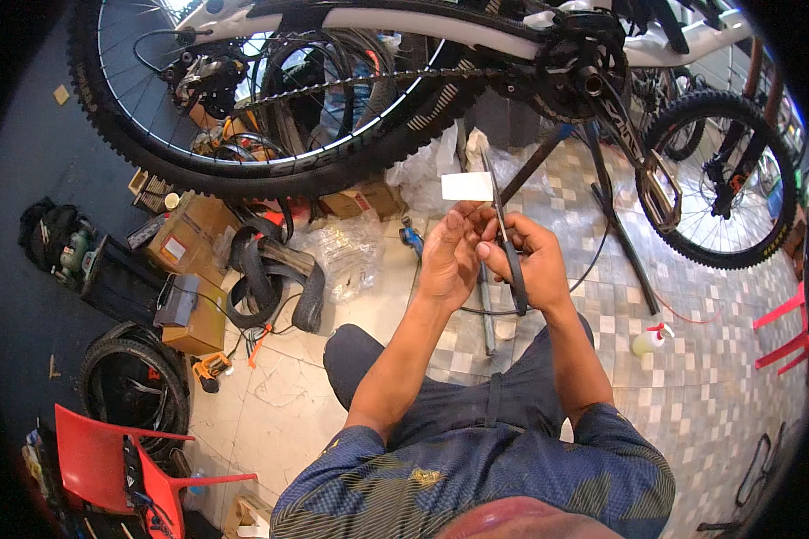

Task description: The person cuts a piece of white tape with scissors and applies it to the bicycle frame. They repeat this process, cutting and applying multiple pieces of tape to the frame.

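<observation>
My right hand (537,262) is closed around the black handles of a pair of scissors (516,277), whose thin blades point up and away from me. Beside them, my left hand (449,262) is closed, with its fingertips gathered at the lower edge of a small white rectangular piece (466,186). The blades pass along the right edge of that piece; whether they cut into it cannot be made out. Both hands are close together below the raised bicycle's chain (360,88) and rear tyre (243,183).
A crank pedal (662,199) hangs to the right, near a stand leg (627,251). Old tyres (274,274), cardboard boxes (195,242) and plastic wrap lie on the left. A spray bottle (649,340) stands on the tiled floor. Red chairs (94,463) flank me; another bicycle (733,180) stands far right.
</observation>
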Available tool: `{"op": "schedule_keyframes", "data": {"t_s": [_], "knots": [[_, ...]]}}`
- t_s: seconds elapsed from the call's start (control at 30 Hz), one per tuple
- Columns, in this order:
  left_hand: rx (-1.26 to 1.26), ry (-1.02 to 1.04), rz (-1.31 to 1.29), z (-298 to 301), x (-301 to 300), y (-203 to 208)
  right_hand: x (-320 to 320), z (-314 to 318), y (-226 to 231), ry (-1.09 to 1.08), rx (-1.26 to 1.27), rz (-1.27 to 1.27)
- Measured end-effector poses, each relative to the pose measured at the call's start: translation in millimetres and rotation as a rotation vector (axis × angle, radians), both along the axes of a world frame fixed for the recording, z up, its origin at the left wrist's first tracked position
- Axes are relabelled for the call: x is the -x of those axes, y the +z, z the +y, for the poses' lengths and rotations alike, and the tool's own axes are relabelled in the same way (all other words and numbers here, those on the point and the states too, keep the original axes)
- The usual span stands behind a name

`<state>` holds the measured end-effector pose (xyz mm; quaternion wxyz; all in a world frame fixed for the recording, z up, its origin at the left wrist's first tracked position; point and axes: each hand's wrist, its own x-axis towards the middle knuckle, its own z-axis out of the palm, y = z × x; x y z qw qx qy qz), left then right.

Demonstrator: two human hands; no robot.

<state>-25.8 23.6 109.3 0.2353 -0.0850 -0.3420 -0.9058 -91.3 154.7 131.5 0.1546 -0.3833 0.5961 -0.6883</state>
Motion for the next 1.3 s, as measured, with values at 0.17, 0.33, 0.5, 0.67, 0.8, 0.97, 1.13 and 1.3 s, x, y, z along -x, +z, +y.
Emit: {"op": "schedule_keyframes", "data": {"t_s": [0.17, 0.33, 0.5, 0.67, 0.8, 0.97, 1.13, 1.3], "knots": [[0.132, 0.308, 0.015, 0, 10, 20, -2, 1, 0, 0.027, 0.046, -0.048], [0.224, 0.534, -0.051, 1, 10, 36, 0, 5, -6, 0.028, 0.014, -0.010], [0.317, 0.556, -0.089, 1, 6, 40, 1, 8, -5, 0.031, 0.012, -0.007], [0.372, 0.573, -0.102, 3, 4, 43, 1, 11, -3, 0.030, 0.031, -0.007], [0.377, 0.561, -0.099, 4, 3, 44, 3, 15, -1, 0.006, -0.022, 0.057], [0.380, 0.566, -0.098, 4, 2, 46, 2, 12, -3, 0.013, 0.003, 0.042], [0.483, 0.621, -0.156, -1, -4, 45, -1, 11, -1, -0.018, -0.032, 0.052], [0.407, 0.565, -0.089, -2, -3, 48, -1, 9, -3, -0.006, -0.030, 0.001]]}}
